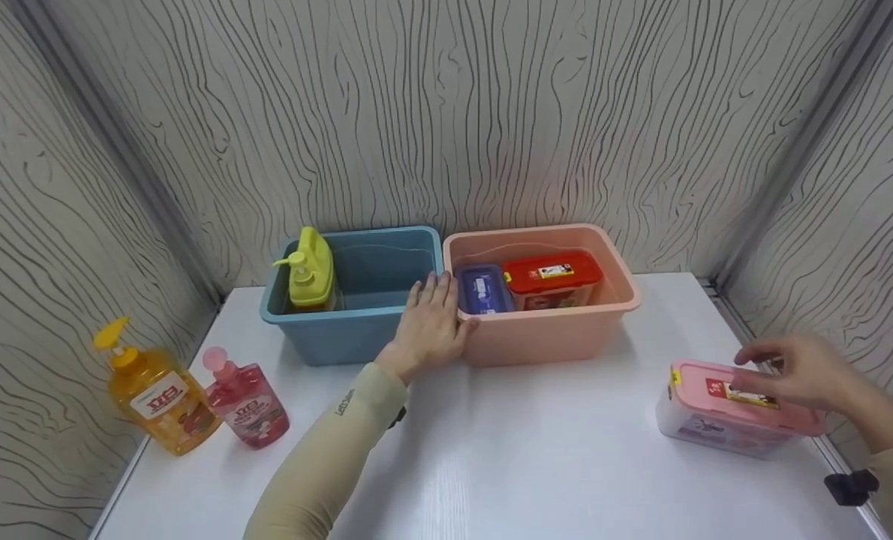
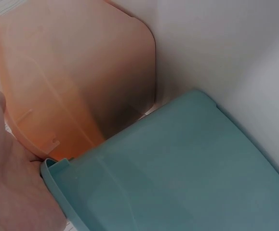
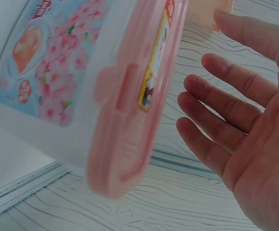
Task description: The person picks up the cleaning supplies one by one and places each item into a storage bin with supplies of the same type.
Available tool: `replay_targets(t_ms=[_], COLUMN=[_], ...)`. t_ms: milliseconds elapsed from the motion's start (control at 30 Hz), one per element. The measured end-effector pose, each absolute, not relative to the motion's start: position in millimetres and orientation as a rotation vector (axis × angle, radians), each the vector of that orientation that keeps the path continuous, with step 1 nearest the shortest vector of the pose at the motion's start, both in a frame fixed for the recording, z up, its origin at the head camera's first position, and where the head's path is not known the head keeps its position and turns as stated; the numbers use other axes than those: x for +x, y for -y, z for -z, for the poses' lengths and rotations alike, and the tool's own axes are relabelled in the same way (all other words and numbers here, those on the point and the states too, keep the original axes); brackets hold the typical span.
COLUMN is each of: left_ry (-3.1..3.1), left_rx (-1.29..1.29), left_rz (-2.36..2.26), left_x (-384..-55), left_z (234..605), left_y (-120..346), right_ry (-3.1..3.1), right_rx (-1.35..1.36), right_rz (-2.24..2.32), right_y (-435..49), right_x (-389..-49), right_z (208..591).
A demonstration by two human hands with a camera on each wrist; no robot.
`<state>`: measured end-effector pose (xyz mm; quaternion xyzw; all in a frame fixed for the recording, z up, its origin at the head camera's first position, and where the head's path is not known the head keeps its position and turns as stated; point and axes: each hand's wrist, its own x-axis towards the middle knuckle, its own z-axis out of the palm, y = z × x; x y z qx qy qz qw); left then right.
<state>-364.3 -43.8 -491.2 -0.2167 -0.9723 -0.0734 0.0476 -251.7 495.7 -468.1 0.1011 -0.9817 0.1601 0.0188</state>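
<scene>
One pink-lidded box (image 1: 735,414): long axis left-right, right end nearer.

Small booth (image 1: 859,217), w/ wood-grain panels (image 1: 446,135) round wht tbl (image 1: 529,457).

head: high, forward-down, wide | left wrist: close, at tubs (image 2: 178,163) | right wrist: close, at pink-lidded box (image 3: 88,96) | head shares both

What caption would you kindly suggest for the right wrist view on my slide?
The right hand, palm showing, beside a pink-lidded tub with a blossom-print label.
</scene>
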Motion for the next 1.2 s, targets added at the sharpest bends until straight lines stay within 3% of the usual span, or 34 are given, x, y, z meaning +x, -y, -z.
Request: replay_targets(t_ms=[1200], left_ry=[2.985], left_rx=[-0.661], left_rz=[0.212], left_x=[-368], left_z=[491], left_y=[42], right_ry=[3.108], right_rx=[0.127], right_rz=[-0.612], right_y=[-519], right_x=[-228], right_z=[494])
